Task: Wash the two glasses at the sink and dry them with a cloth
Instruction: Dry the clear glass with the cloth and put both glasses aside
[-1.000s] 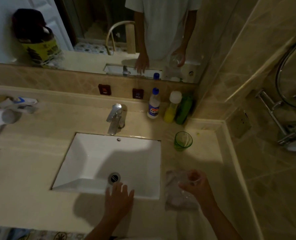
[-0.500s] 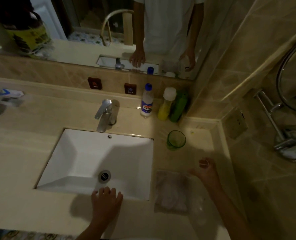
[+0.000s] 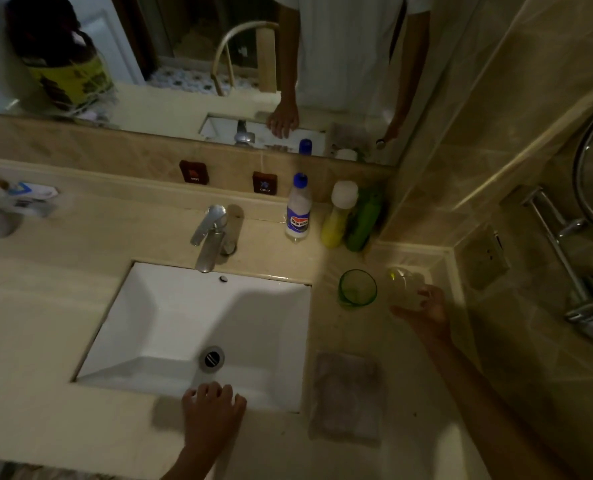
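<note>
1. The sink (image 3: 170, 327) looked like smooth, glossy white ceramic; its drain (image 3: 212, 357) was shiny metal.
2. The tap (image 3: 209, 237) was polished chrome-like metal.
3. The desk (image 3: 45, 306) was a smooth, pale stone-like surface with a soft sheen.
4. The green glass (image 3: 357, 289) was clear and tinted; the clear glass (image 3: 401, 287) in the right hand (image 3: 426, 315) was colourless and glossy.
5. The cloth (image 3: 347, 396) looked matt and soft.
6. The white bottle (image 3: 298, 211) looked like smooth plastic.

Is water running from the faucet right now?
No. No stream falls from the faucet into the sink, and neither hand touches its handle.
</note>
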Motion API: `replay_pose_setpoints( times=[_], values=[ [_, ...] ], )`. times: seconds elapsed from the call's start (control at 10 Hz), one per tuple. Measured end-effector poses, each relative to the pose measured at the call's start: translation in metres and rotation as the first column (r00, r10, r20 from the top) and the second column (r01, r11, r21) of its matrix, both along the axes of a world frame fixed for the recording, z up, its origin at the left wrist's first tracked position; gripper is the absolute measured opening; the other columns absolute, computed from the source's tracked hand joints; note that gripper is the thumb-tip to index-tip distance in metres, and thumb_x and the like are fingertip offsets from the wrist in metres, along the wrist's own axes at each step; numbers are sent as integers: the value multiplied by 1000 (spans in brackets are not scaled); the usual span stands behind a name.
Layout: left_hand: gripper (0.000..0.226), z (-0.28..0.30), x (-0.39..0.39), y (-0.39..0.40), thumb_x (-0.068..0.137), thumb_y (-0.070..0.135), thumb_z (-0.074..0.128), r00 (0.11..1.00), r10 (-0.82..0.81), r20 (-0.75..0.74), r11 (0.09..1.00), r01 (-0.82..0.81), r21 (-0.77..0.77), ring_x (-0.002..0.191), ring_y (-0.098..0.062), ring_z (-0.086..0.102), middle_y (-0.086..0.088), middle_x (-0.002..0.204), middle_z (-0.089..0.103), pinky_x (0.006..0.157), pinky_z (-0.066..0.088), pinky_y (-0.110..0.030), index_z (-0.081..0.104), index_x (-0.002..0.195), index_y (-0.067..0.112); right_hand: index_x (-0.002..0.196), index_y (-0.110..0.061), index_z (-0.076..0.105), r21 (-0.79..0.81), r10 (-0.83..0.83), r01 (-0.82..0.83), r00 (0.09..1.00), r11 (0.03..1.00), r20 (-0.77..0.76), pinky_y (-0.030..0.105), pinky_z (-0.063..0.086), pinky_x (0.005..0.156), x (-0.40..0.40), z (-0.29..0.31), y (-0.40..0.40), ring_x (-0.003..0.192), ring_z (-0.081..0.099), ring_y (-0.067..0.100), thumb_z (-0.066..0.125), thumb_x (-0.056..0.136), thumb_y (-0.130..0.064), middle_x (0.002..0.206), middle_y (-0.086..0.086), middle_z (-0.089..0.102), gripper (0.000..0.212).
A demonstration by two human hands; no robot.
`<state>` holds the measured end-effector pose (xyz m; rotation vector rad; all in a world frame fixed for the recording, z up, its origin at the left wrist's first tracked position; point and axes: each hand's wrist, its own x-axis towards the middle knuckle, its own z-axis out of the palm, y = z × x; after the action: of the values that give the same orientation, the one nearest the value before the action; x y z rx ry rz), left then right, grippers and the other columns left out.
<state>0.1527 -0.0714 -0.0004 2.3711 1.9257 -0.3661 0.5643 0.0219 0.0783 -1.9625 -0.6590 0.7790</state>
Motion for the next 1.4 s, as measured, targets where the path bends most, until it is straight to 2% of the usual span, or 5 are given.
replay_pose_setpoints(
  times=[0.5, 0.7, 0.9, 1.2, 1.4],
  values=[
    [31, -15, -3, 0, 70, 34, 42, 998, 62, 29, 998, -62, -23, 58, -30, 61, -7, 56, 58, 67, 39, -40, 66, 57, 19, 117, 5, 48, 126, -1, 14, 995, 992, -101, 4, 45, 46, 4, -10, 5, 88, 56, 20, 71, 57, 34, 108, 11, 50, 70],
    [24, -19, -8, 2, 68, 29, 46, 1000, -2, 15, 1000, 2, 8, 56, -28, 60, -6, 55, 57, 65, 39, -40, 66, 59, 20, 137, -16, 41, -77, 80, -83, 996, 994, -40, 16, 42, 67, 17, -19, -3, 100, 53, 15, 85, 69, -6, 114, -4, 50, 81],
    [24, 5, 2, 16, 83, 33, 48, 952, 269, 147, 898, -193, -395, 69, -23, 68, 0, 69, 66, 71, 40, -36, 69, 74, 30, 123, -3, 53, 100, 87, -81, 995, 992, -57, 18, 52, 57, 16, -21, -2, 91, 62, 17, 78, 66, 17, 97, -8, 62, 65],
    [6, 26, 80, 73, 97, 24, 65, 426, 538, 727, 842, -235, -486, 90, -14, 66, 6, 93, 67, 74, 50, -21, 66, 102, 21, 124, 7, 52, -75, -5, 8, 999, 997, 33, 17, 48, 62, 21, -30, -30, 97, 53, 22, 86, 67, 2, 113, 20, 57, 67],
    [87, 38, 159, 115, 74, 35, 88, 312, 476, 822, 868, -18, -496, 118, -8, 55, 15, 134, 51, 94, 48, -26, 41, 146, 26, 131, -2, 40, -65, 4, -10, 995, 998, -102, 23, 45, 73, 24, -43, -33, 111, 50, 26, 84, 64, 11, 122, 15, 48, 81]
  ],
)
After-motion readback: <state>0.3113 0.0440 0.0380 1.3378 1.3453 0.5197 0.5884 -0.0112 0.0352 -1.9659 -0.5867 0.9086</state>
